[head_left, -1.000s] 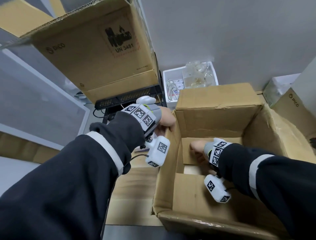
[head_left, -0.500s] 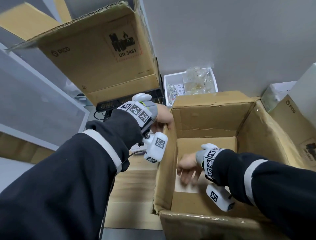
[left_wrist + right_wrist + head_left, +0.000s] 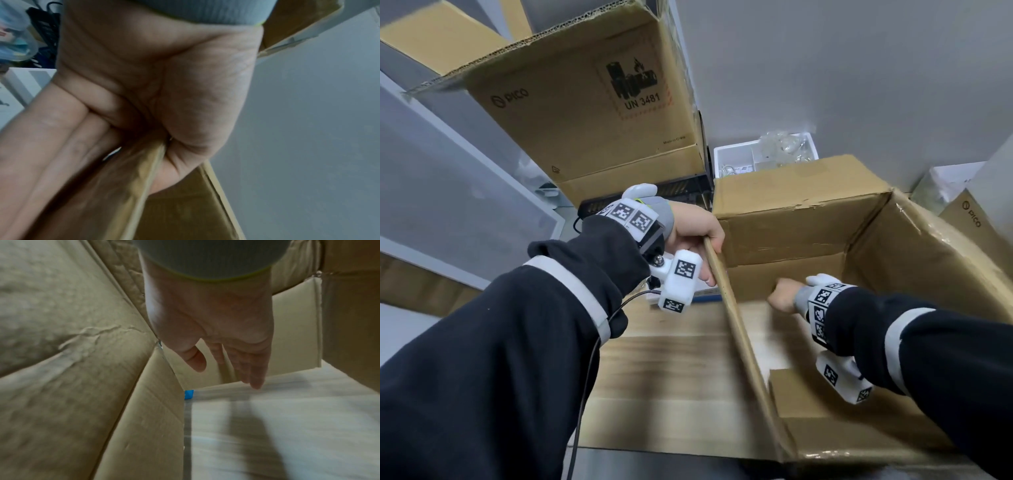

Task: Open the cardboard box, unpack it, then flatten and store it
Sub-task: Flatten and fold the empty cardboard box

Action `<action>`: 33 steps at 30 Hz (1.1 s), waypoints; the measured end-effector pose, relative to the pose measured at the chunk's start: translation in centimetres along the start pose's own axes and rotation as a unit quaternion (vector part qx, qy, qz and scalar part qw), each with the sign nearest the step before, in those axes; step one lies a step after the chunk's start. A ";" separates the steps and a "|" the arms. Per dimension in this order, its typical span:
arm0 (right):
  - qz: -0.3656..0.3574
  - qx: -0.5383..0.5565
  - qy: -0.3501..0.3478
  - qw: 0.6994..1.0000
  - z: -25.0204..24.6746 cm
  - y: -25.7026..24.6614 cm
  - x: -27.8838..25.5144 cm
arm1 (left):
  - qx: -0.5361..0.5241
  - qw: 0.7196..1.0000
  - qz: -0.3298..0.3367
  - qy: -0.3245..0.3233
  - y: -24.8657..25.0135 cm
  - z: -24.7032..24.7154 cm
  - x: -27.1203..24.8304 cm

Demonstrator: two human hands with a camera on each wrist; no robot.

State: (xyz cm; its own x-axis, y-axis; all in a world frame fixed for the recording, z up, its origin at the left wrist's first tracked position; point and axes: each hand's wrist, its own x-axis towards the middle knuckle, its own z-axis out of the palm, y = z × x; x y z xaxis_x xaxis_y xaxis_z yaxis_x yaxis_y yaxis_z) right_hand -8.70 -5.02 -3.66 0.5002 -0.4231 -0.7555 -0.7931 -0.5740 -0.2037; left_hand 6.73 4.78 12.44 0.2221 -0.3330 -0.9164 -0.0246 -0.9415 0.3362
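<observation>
The open cardboard box (image 3: 791,236) stands on the wooden table (image 3: 664,370), and the table top shows through its open bottom. My left hand (image 3: 710,255) grips the top edge of the left wall, thumb inside and fingers outside. In the left wrist view the left hand (image 3: 115,165) pinches that cardboard edge (image 3: 141,183). My right hand (image 3: 782,298) is inside the box near the far wall and holds nothing. Seen from the right wrist, the right hand (image 3: 226,371) points straight fingers down toward a bottom flap (image 3: 292,331), beside the box wall (image 3: 61,337).
A tall PICO box (image 3: 592,113) marked UN 3481 rests on a black device (image 3: 681,195) at the back left. A white tray (image 3: 732,156) of plastic bags lies behind the box. Another PICO box (image 3: 969,219) sits at the right. A small blue thing (image 3: 189,394) lies outside the box corner.
The right hand dipped toward the box bottom, then rose back near the far wall. More table now shows through the bottom. The left hand keeps its hold on the wall edge.
</observation>
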 end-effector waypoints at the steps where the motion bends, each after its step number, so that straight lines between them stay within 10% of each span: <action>1: 0.001 0.002 0.008 1.000 -0.3 0.2 0.1 | -0.022 1.000 -0.003 -0.004 0.0 -0.2 -0.2; 20: -0.054 -0.008 -0.152 0.987 -10.7 1.7 -5.6 | -0.119 0.992 0.005 0.036 -0.2 -1.3 0.9; 27: -0.166 0.095 -0.009 0.981 -17.1 1.1 -8.8 | -0.190 0.979 0.013 0.074 -0.8 -0.1 3.1; 33: -0.175 -0.148 0.034 0.973 -16.4 0.0 -9.3 | -0.223 0.973 0.037 0.048 -0.9 0.1 3.6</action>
State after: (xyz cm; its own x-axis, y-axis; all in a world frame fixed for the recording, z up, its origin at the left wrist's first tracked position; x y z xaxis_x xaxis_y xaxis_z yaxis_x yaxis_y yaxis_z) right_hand -7.63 -12.61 13.60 0.7516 -0.2046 -0.6271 -0.4399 -0.8638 -0.2455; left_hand 7.42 4.41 8.85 0.3265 -0.3729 -0.8685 0.3763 -0.7917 0.4813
